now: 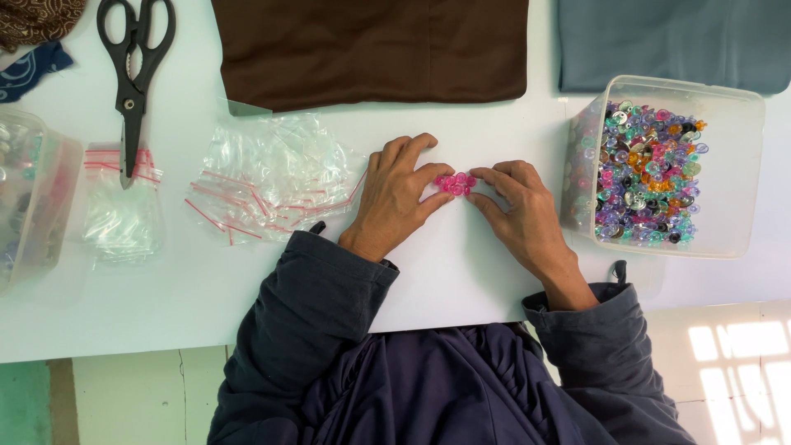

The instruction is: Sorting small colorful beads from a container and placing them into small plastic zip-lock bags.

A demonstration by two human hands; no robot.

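**Clerk:** Item one, hands?

**Me:** My left hand (pixel 398 198) and right hand (pixel 517 208) lie knuckles up on the white table (pixel 461 272), near the middle of its near edge. Fingertips of both curl in and press from either side on a small cluster of pink beads (pixel 456 184), which rests on the table between them. Neither hand lifts anything; both are half closed round the cluster.

**Clerk:** To the right?

**Me:** A clear plastic tub (pixel 737 165), near the right edge, holding mixed coloured beads (pixel 647 173). It sits just beside my right hand.

**Clerk:** To the left?

**Me:** A loose heap of small clear zip bags (pixel 276 177) with red strips, just beside my left hand. Further left, a flat stack of the same bags (pixel 124 210), with black scissors (pixel 132 70) lying partly over it. At the left edge, another clear container (pixel 33 198), contents unclear.

**Clerk:** Far edge?

**Me:** Folded brown cloth (pixel 371 49); folded grey-blue cloth (pixel 671 41) towards the far right corner.
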